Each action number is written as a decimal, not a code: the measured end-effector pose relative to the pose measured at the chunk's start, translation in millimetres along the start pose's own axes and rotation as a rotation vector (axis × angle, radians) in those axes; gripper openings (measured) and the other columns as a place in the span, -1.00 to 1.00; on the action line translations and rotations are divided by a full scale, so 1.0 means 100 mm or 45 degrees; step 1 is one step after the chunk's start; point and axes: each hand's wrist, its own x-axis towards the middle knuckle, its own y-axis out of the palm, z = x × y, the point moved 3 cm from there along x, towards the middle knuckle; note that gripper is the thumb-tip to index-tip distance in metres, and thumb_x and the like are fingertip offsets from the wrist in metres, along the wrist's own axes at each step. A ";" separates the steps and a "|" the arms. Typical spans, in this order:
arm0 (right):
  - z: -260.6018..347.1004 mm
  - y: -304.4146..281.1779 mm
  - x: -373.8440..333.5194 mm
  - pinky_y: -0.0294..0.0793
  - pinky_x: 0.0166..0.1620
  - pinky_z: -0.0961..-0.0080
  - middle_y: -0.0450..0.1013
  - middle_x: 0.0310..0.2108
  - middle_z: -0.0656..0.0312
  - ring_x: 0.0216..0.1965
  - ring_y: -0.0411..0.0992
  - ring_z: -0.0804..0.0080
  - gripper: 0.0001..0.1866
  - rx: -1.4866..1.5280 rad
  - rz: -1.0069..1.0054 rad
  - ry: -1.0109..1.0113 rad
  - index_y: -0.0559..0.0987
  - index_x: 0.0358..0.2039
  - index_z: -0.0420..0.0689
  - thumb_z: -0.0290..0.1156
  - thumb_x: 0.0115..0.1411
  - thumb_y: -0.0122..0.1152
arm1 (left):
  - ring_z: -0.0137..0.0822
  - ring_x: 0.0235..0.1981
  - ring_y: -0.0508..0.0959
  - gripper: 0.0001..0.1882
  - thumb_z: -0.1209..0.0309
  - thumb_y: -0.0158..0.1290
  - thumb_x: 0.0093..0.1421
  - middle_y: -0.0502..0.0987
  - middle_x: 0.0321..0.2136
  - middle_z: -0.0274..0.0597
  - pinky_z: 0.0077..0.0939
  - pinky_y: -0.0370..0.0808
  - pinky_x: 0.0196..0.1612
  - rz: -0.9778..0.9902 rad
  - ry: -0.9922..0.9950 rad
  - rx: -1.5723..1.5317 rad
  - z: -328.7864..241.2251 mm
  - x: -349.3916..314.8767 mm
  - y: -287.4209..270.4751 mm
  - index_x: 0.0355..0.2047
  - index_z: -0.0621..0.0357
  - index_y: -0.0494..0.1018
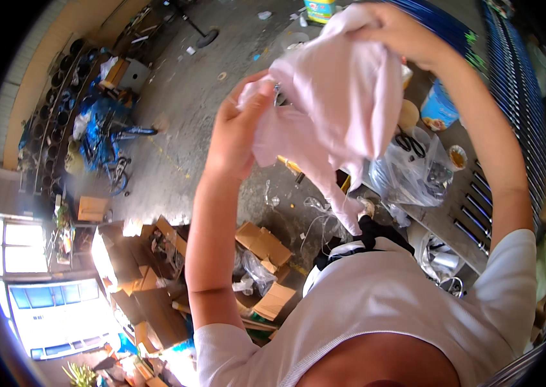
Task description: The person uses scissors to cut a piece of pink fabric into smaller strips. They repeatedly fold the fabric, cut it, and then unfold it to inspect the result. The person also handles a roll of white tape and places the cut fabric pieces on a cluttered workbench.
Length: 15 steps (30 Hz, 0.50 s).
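Observation:
A light pink cloth [350,97] hangs stretched between my raised hands, with a narrow sleeve-like end dangling toward my lap. My left hand [241,126] pinches its left edge between thumb and fingers. Higher up and to the right, my right hand [399,35] is closed on the top edge, its fingers partly covered by folds. Below the right side of the cloth, black-handled scissors [409,143] lie on a clear plastic bag [408,177]. Beside them stands a blue tub [439,106].
Metal rods [473,200] lie on the bench to my right, and long bundled rods [511,77] stand past my right arm. Opened cardboard boxes [266,251] sit on the floor at lower left. A blue bicycle [115,138] stands farther left. A yellow-green container [319,9] is at the far edge.

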 end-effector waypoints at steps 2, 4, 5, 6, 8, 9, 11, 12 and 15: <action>-0.12 -0.35 0.16 0.40 -0.07 0.55 0.46 -0.25 0.22 -0.17 0.41 0.44 -0.72 0.206 -0.318 0.087 0.46 -0.16 -0.27 -0.51 0.08 0.14 | -0.50 -0.41 0.46 -0.68 0.26 -0.03 0.23 0.45 -0.44 -0.31 -0.62 0.43 -0.35 -0.107 -0.027 -0.017 0.00 0.00 -0.34 -0.18 0.28 0.44; -0.45 -1.03 0.29 0.46 -0.18 0.52 0.48 -0.28 0.16 -0.26 0.46 0.42 -0.73 0.750 -0.806 0.282 0.46 -0.17 -0.32 -0.54 0.08 0.09 | -0.54 -0.48 0.39 -0.65 0.21 -0.07 0.25 0.38 -0.52 -0.36 -0.67 0.36 -0.41 -0.231 0.003 -0.035 -0.08 0.01 -0.48 -0.22 0.30 0.44; -0.27 -0.98 0.23 0.48 -0.22 0.51 0.48 -0.28 0.15 -0.31 0.48 0.42 -0.72 0.603 -0.894 0.089 0.45 -0.15 -0.31 -0.51 0.09 0.08 | -0.55 -0.52 0.34 -0.63 0.18 -0.09 0.26 0.34 -0.56 -0.38 -0.70 0.31 -0.44 -0.357 0.029 -0.029 -0.11 -0.03 -0.55 -0.24 0.30 0.44; -0.06 -0.79 0.19 0.47 -0.20 0.52 0.49 -0.28 0.14 -0.29 0.47 0.41 -0.70 0.148 -0.866 -0.061 0.45 -0.14 -0.30 -0.47 0.11 0.07 | -0.57 -0.54 0.29 -0.63 0.18 -0.11 0.28 0.31 -0.57 -0.40 -0.72 0.25 -0.46 -0.439 0.041 -0.027 -0.13 -0.06 -0.61 -0.25 0.30 0.44; -0.48 -0.96 0.42 0.43 -0.14 0.49 0.45 -0.23 0.11 -0.20 0.44 0.37 -0.60 -0.094 -0.527 0.008 0.40 -0.07 -0.29 -0.40 0.08 0.14 | -0.57 -0.54 0.29 -0.61 0.17 -0.17 0.30 0.32 -0.57 -0.37 -0.71 0.26 -0.47 -0.350 0.041 -0.113 -0.20 -0.12 -0.70 -0.23 0.30 0.42; -0.49 -0.86 0.52 0.40 -0.08 0.46 0.42 -0.17 0.06 -0.13 0.42 0.32 -0.52 -0.288 -0.225 0.120 0.36 -0.02 -0.28 -0.35 0.07 0.18 | -0.55 -0.55 0.30 -0.60 0.16 -0.20 0.31 0.34 -0.55 -0.35 -0.69 0.26 -0.47 -0.248 0.064 -0.164 -0.24 -0.14 -0.71 -0.22 0.30 0.41; -0.52 -0.53 0.45 0.28 0.08 0.37 0.23 0.03 -0.06 0.06 0.26 0.18 -0.32 -1.082 0.183 0.115 0.22 0.12 -0.22 -0.25 0.02 0.24 | -0.50 -0.54 0.34 -0.57 0.14 -0.23 0.32 0.36 -0.53 -0.29 -0.65 0.31 -0.44 -0.268 0.076 -0.223 -0.30 -0.20 -0.62 -0.21 0.32 0.39; -0.54 -0.19 0.52 0.11 0.20 0.31 -0.01 0.17 -0.10 0.19 0.07 0.06 -0.16 -1.045 0.277 0.282 0.09 0.20 -0.15 -0.18 -0.02 0.29 | -0.48 -0.54 0.36 -0.55 0.12 -0.25 0.32 0.38 -0.51 -0.26 -0.63 0.33 -0.43 -0.322 0.086 -0.247 -0.29 -0.29 -0.59 -0.20 0.33 0.38; -0.29 0.45 0.43 0.06 0.22 0.33 0.06 0.18 0.02 0.21 0.06 0.20 -0.16 -0.321 0.307 -0.467 0.11 0.20 -0.20 -0.05 0.03 0.25 | -0.39 -0.49 0.44 -0.53 0.12 -0.27 0.33 0.42 -0.45 -0.16 -0.56 0.39 -0.37 -0.073 0.140 -0.165 -0.40 -0.33 -0.31 -0.20 0.37 0.37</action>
